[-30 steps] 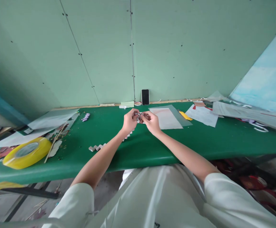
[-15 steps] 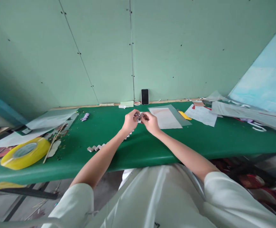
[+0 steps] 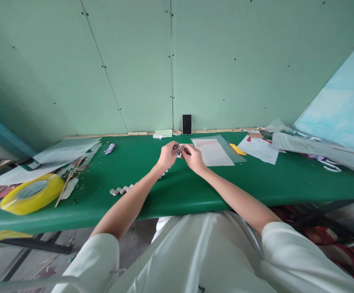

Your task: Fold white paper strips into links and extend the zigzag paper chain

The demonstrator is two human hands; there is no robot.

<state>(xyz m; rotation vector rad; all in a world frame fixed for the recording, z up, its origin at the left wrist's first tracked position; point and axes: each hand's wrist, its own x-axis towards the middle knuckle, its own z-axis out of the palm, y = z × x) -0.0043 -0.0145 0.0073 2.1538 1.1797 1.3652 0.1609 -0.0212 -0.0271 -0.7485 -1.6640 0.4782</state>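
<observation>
Your left hand (image 3: 167, 155) and right hand (image 3: 193, 158) are close together over the middle of the green table (image 3: 195, 191), the fingertips of both pinched on a small grey piece (image 3: 179, 150). Your fingers partly cover it, so its exact shape is hard to tell. A pale zigzag strip (image 3: 121, 190) shows on both sides of your left forearm; whether it joins the held piece, you cannot tell from here. Just beyond your right hand, a white sheet (image 3: 213, 151) lies on a larger clear sheet (image 3: 239, 156), with a yellow cutter (image 3: 237, 149) at its right side. Farther right are loose papers (image 3: 259, 149). Past your hands, a phone (image 3: 187, 124) leans upright against the green wall (image 3: 134, 65). Over to the left lie a purple cluster (image 3: 110, 149), thin sticks (image 3: 68, 182) and, near the front edge, a big yellow tape roll (image 3: 32, 193).
</observation>
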